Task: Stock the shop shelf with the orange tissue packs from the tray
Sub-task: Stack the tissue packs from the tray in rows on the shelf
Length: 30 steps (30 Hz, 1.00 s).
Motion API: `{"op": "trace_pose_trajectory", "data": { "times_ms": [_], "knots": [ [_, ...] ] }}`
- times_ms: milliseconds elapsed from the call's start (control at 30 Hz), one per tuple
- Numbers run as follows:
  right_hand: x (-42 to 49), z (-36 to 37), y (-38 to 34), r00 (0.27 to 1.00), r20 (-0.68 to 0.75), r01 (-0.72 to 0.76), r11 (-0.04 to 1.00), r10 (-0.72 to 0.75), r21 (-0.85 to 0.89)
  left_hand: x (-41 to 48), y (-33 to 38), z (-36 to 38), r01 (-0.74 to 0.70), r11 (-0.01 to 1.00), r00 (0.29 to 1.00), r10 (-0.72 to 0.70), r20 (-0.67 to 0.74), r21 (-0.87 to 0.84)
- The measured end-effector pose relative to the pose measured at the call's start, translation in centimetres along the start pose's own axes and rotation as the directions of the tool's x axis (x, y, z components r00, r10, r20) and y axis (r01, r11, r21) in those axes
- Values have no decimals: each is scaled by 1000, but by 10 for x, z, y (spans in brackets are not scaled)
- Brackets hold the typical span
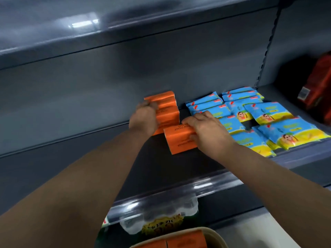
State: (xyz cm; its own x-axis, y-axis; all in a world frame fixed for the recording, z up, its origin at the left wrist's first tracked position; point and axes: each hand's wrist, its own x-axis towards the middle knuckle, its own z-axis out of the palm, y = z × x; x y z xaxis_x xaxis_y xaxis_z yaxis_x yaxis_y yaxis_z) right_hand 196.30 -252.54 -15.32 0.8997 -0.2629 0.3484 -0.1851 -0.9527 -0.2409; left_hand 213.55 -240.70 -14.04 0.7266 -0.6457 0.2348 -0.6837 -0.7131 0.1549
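The front tissue pack (179, 142) is showing bright orange with small dark lettering across its top and side. The rear tissue packs (167, 102), at its 11 o'clock, are wearing the same orange with a glossy sheen. At their 3 o'clock the blue packets (272, 111) are showing sky blue with yellow bands, small red marks and a cartoon figure. The shelf (157, 169) is looking dark grey throughout. At the view's 3 o'clock a bag (317, 93) is glowing red-orange with a white label. At 6 o'clock the tray (214, 235) is showing a beige rim around more orange packs (186, 241), and a clear wrapper (161, 210) at its 11 o'clock is carrying a yellow patterned label.
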Motion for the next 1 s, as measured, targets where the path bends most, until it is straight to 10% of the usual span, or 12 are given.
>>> {"op": "trace_pose_trajectory", "data": {
  "times_ms": [400,1000],
  "knots": [
    [37,19,-5,1000,15,-15,997,14,76,12,-20,-13,-16,958,985,-34,-170,-285],
    [54,23,-31,990,-8,-139,986,139,-89,-39,-37,-39,-53,963,991,18,-131,-263]
  ]
}}
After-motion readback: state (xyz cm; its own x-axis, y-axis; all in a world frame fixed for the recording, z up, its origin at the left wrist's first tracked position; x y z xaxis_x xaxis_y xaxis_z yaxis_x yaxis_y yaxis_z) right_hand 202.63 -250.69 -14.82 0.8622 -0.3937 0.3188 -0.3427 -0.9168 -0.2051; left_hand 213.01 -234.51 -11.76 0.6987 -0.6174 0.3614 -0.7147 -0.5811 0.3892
